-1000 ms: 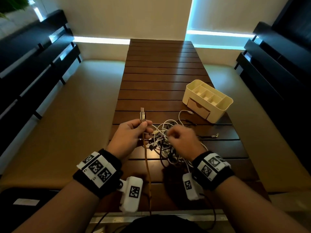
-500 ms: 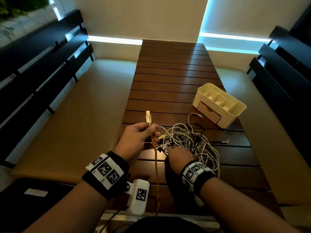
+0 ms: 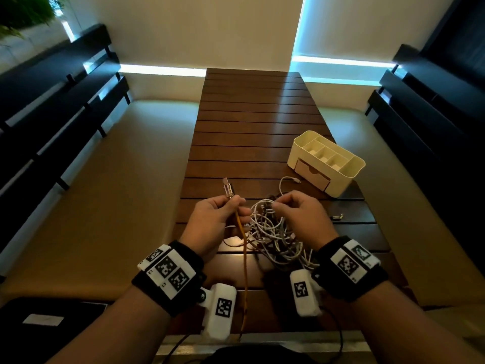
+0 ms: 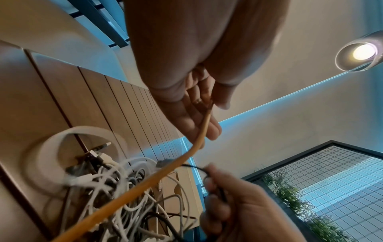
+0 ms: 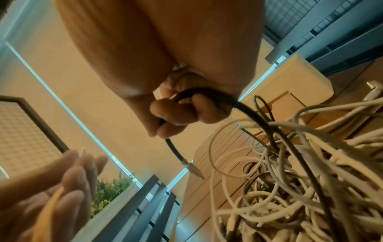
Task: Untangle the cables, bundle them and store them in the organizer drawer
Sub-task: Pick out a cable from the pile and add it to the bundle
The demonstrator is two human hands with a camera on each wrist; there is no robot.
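A tangle of white and dark cables point(image 3: 273, 232) point(image 5: 290, 180) point(image 4: 116, 188) hangs between my hands above the wooden table point(image 3: 252, 122). My left hand point(image 3: 217, 219) point(image 4: 199, 104) pinches an orange cable point(image 3: 242, 248) point(image 4: 157, 173) just below its USB plug point(image 3: 227, 187), which points up; the cable trails down over the near table edge. My right hand point(image 3: 299, 214) point(image 5: 178, 113) grips a black cable point(image 5: 244, 108) from the tangle, its metal plug point(image 5: 192, 168) sticking out below the fist. The cream organizer point(image 3: 328, 161) stands to the right with its drawer point(image 3: 312, 172) closed.
A white cable end point(image 3: 288, 179) and a small plug point(image 3: 337, 217) lie on the table near the organizer. Beige cushioned benches point(image 3: 105, 193) flank the table, with dark slatted backs point(image 3: 52, 101) on both sides. The far half of the table is bare wood.
My right hand has risen from low beside the tangle to grip a black cable and lift the bundle. The left hand keeps holding the orange cable in about the same place.
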